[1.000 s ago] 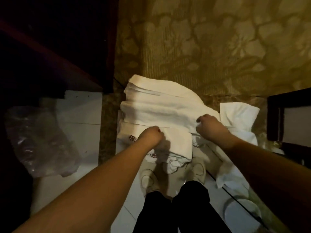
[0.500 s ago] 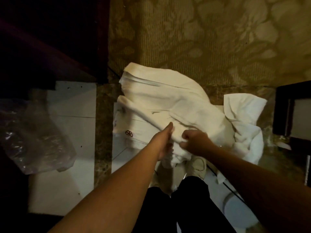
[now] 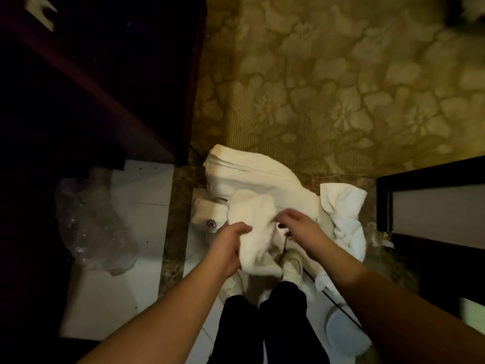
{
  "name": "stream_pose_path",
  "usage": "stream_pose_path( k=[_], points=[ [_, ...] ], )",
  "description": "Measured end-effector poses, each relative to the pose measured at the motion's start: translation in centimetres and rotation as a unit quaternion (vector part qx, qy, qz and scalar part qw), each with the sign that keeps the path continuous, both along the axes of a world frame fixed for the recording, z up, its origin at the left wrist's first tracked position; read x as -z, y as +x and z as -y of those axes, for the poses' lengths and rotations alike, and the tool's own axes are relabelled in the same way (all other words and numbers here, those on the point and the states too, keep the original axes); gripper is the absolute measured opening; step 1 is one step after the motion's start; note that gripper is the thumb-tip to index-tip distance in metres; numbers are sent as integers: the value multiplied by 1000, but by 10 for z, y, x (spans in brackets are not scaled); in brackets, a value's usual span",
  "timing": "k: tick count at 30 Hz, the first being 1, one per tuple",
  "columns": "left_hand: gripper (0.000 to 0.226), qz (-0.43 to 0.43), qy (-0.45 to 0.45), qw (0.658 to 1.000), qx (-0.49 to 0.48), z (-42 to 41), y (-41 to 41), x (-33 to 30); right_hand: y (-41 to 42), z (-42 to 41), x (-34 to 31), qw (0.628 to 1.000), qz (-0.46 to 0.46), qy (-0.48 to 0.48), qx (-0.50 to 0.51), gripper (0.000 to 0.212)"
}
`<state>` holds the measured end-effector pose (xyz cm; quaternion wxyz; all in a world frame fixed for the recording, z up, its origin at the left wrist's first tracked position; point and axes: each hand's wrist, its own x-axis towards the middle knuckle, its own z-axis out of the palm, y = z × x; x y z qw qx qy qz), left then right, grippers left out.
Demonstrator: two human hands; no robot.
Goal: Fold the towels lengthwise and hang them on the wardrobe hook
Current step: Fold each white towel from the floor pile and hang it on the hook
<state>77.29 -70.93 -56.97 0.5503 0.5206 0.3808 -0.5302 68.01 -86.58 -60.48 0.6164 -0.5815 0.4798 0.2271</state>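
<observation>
While the camera looked straight down past black trouser legs (image 3: 262, 327) and pale shoes (image 3: 291, 264), both bare hands met at a white towel (image 3: 252, 216) in the lower middle of the frame. The left hand (image 3: 228, 248) had its fingers and thumb curled round a bunched fold of that towel, gripping it from the left, so that the cloth hung in a loose lump from the fist down toward the shoes. The right hand (image 3: 299, 227) was just to the right of it, fingers half open and bent, blurred; its fingertips (image 3: 282, 219) touched the towel's right edge, but whether they pinched the cloth could not be told.

Behind the held towel, further up the frame, lay a pile of folded white towels (image 3: 252, 172) on the floor, its top edge against a patterned golden surface (image 3: 341, 88) that filled the upper right. One folded piece (image 3: 207, 219) with a small dark emblem showed at the pile's left, just beside the left hand. A crumpled white cloth (image 3: 346, 216) lay to the right of the pile, near the right forearm.

At the left, a clear plastic bag (image 3: 91, 227) lay on pale floor tiles (image 3: 136, 258), well apart from the towels. Dark wooden furniture (image 3: 105, 74) filled the upper left, and a dark frame (image 3: 430, 206) stood at the right edge.
</observation>
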Motion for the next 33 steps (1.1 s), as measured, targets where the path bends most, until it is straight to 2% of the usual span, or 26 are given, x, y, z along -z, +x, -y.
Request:
stream_pose_path(
  k=[3, 7, 9, 14, 18, 20, 23, 24, 25, 28, 30, 33],
  points=[
    [41, 47, -40, 995, 73, -12, 12, -64, 30, 8, -34, 983, 26, 79, 164, 31],
    [38, 127, -84, 970, 189, -30, 15, -141, 63, 11, -93, 951, 34, 197, 235, 41],
    [35, 164, -101, 954, 228, -42, 14, -176, 71, 5, -124, 944, 47, 213, 248, 39],
    [33, 247, -104, 901, 342, -73, 10, -248, 78, -9, -205, 940, 114, 207, 245, 39],
    [44, 296, -102, 867, 389, -100, 12, -290, 79, -17, -289, 944, 231, 174, 159, 40],
    [49, 318, -125, 867, 363, -109, 14, -315, 78, -24, -338, 941, 286, 143, 114, 37],
    [52, 379, -134, 881, 248, -109, 20, -355, 72, -40, -404, 923, 359, 133, 27, 32],
    [56, 424, -129, 867, 228, -108, 22, -370, 67, -47, -421, 919, 373, 130, -10, 31],
    [61, 478, -127, 839, 228, -108, 25, -387, 63, -55, -435, 915, 381, 123, -42, 30],
    [69, 628, -84, 730, 258, -114, 21, -436, 49, -75, -470, 903, 405, 112, -87, 33],
    [64, 692, -45, 677, 246, -126, 6, -462, 35, -87, -492, 893, 423, 101, -115, 34],
    [42, 750, 41, 610, 254, -151, -26, -488, 6, -102, -516, 881, 445, 83, -140, 38]
  ],
)
